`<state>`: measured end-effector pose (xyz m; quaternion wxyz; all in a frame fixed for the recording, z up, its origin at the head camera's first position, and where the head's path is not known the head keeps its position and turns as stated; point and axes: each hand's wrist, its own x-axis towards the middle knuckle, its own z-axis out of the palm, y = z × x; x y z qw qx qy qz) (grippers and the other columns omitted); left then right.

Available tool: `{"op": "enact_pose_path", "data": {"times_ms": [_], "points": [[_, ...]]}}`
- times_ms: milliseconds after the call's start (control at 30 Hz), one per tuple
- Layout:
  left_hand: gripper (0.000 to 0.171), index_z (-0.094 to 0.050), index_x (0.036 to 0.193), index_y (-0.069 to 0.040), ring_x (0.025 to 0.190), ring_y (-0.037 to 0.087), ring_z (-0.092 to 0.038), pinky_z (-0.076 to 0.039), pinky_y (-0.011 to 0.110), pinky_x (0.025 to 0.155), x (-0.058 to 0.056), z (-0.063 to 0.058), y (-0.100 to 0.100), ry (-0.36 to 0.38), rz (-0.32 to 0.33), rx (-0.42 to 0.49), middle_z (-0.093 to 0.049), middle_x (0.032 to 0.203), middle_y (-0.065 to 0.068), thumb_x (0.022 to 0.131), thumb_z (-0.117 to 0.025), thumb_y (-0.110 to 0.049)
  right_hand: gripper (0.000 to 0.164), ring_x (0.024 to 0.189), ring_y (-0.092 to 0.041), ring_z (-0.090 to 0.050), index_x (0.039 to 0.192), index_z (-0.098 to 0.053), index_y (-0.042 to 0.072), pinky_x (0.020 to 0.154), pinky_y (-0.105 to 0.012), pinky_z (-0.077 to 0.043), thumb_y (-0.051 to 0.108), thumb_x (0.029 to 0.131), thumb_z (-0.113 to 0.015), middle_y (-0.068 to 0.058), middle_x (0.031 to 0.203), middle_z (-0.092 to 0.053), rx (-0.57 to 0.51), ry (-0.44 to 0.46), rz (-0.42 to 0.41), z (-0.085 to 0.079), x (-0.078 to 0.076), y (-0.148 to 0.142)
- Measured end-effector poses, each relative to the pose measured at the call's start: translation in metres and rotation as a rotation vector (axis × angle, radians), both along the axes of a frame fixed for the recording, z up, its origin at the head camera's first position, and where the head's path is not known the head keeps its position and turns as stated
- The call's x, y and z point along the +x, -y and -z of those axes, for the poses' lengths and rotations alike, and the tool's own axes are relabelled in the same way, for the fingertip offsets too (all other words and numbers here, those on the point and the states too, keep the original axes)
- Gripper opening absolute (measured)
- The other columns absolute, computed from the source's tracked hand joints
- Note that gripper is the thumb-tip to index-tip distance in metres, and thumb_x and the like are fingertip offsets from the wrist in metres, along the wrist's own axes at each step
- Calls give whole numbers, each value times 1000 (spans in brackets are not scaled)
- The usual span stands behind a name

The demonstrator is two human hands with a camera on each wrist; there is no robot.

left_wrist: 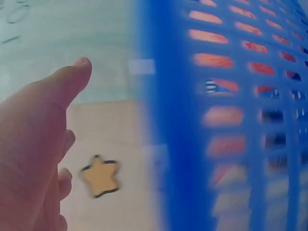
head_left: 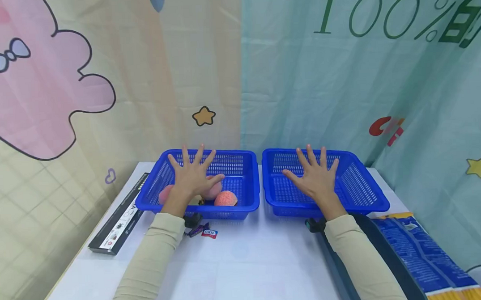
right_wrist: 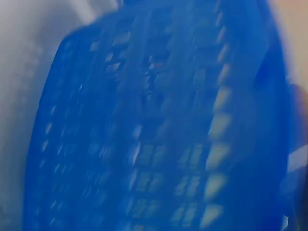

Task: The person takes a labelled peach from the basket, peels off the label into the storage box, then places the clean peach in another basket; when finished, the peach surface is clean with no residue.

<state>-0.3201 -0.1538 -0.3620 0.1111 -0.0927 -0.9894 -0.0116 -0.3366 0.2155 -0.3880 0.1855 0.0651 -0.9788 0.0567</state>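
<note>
My left hand [head_left: 191,176] is held over the left blue plastic basket [head_left: 250,181], fingers spread and straight, with nothing in it. Inside that basket lie a speckled coral-pink round thing [head_left: 225,198] and other pink round things [head_left: 212,191], partly hidden by the hand and wrist. Over the right blue basket [head_left: 362,180] is my right hand [head_left: 316,178], likewise spread and holding nothing; no contents show in that basket. In the left wrist view the thumb [left_wrist: 62,86] points up beside the basket's slotted wall [left_wrist: 178,120]. A blurred basket wall [right_wrist: 120,120] fills most of the right wrist view.
Two small wrapped sweets, one purple [head_left: 197,230] and one red, white and blue [head_left: 209,233], lie before the left basket. A long black box [head_left: 120,218] lies at the table's left edge. At right are a blue-and-yellow packet [head_left: 422,249] and a dark object [head_left: 381,242] under the right forearm.
</note>
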Motion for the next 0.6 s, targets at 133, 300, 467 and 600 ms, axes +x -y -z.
{"op": "enact_pose_path", "data": {"times_ms": [133,300,467,600], "points": [[92,-20,163,-27,146,53,15,12,79,103,33,-8,28,-40,33,62,-3,169,13,91,-45,-77,95,151,-41,10,164,-16,26,110,-74,9,81,90,-39,-12,168,-10,40,27,-129,-13,14,25],[92,-31,160,-17,145,58,2,-4,84,102,92,-3,103,-60,68,250,-11,167,20,88,-65,-65,79,149,-37,-25,159,-35,24,115,-67,-15,51,94,-69,-9,162,-33,116,159,-527,-44,33,75],[87,-34,158,-13,144,57,-18,-20,82,102,118,31,158,7,39,517,-25,161,25,90,-75,-47,59,144,-29,-38,152,-49,23,113,-53,-35,25,98,-71,-6,156,-43,238,479,-831,-59,26,133],[71,-47,152,-14,139,49,-37,-32,72,104,112,54,159,-24,100,643,-45,152,21,91,-78,-36,54,146,-25,-33,151,-51,25,116,-45,-32,13,100,-65,-3,157,-42,254,811,-851,-54,5,148]]}}
